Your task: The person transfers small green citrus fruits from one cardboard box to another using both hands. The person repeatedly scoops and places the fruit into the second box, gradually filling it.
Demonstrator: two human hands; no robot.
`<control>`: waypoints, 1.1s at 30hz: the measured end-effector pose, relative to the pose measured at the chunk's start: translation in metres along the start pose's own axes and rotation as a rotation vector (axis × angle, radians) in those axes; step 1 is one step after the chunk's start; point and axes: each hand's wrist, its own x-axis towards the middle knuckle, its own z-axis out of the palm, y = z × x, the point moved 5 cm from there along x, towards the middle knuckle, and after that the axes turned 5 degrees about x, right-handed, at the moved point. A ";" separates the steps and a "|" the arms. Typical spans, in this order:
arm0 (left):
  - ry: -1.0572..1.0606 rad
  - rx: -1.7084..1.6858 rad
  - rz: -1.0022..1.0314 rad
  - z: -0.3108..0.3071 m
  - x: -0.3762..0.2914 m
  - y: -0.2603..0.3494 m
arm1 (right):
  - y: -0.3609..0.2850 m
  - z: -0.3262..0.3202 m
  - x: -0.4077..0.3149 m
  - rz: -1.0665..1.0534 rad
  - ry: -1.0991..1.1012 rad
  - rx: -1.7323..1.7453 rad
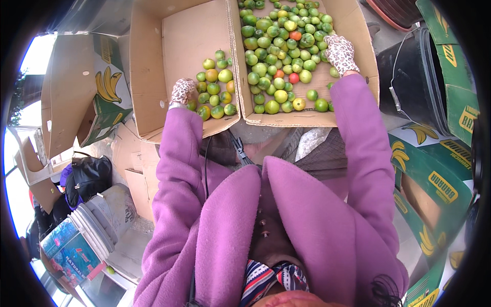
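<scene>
Two cardboard boxes stand side by side before me. The left box (191,34) holds a smaller group of green and yellowish tomatoes (213,88) near its front right. Many mostly green tomatoes (287,50), with a few red ones, lie in the right box (353,23). My left hand (182,91), in a leopard-print glove, is inside the left box beside the tomatoes; its fingers are curled and what they hold is hidden. My right hand (341,53), gloved alike, reaches to the right edge of the tomatoes in the right box; its fingertips are partly hidden among them.
A black bucket (410,76) with a wire handle stands right of the boxes. Green banana cartons (433,169) lie at the right, another carton (69,88) at the left. A black bag (90,174) and grey buckets (103,215) are at the lower left.
</scene>
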 end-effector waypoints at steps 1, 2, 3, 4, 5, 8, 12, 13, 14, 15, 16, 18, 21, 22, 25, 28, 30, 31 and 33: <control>-0.100 0.057 0.008 0.004 -0.003 0.005 | 0.001 0.012 0.000 -0.025 -0.065 -0.075; -0.166 0.090 0.020 0.006 -0.006 0.010 | 0.003 0.027 0.001 -0.018 -0.105 -0.106; -0.221 0.108 0.029 0.006 -0.009 0.014 | 0.005 0.044 0.002 -0.011 -0.147 -0.137; -0.259 0.118 0.028 0.007 -0.011 0.013 | -0.005 0.046 -0.001 -0.102 -0.080 -0.201; -0.271 0.121 0.022 0.006 -0.013 0.011 | -0.012 0.049 -0.002 -0.136 -0.066 -0.226; -0.211 0.104 0.033 0.000 -0.007 0.014 | -0.011 0.067 0.004 -0.155 -0.081 -0.383; 0.074 -0.047 0.007 -0.011 -0.004 0.013 | -0.011 0.064 -0.002 -0.148 -0.046 -0.341; 0.173 -0.152 -0.022 -0.018 -0.005 0.010 | -0.011 0.056 -0.005 -0.160 0.012 -0.284; 0.259 -0.281 -0.046 -0.022 -0.005 0.009 | -0.002 0.057 0.003 -0.057 -0.044 -0.228; 0.364 -0.432 -0.135 -0.025 -0.010 -0.004 | -0.016 0.032 0.004 0.038 -0.087 -0.162; 0.386 -0.596 -0.093 -0.034 -0.017 0.007 | -0.017 0.010 0.005 0.097 -0.050 -0.102; 0.324 -0.975 -0.049 -0.044 -0.023 0.023 | -0.039 -0.046 0.004 0.173 0.050 0.031; 0.021 -1.484 0.157 -0.050 -0.026 0.041 | -0.091 -0.102 -0.010 -0.043 0.441 0.333; -0.125 -1.629 0.260 -0.054 -0.028 0.050 | -0.121 -0.115 -0.016 -0.158 0.578 0.362; -0.475 -1.736 0.580 -0.069 -0.050 0.073 | -0.221 -0.141 -0.041 -0.509 0.790 0.470; -0.568 -1.967 0.754 -0.088 -0.087 0.101 | -0.293 -0.124 -0.044 -0.691 0.635 0.506; -0.414 -1.857 0.729 -0.084 -0.084 0.097 | -0.319 -0.101 -0.044 -0.725 0.466 0.471; -0.405 -1.873 0.744 -0.077 -0.071 0.088 | -0.319 -0.090 -0.043 -0.730 0.306 0.494; -0.380 -1.767 0.651 -0.070 -0.051 0.068 | -0.284 -0.103 -0.055 -0.771 0.582 0.586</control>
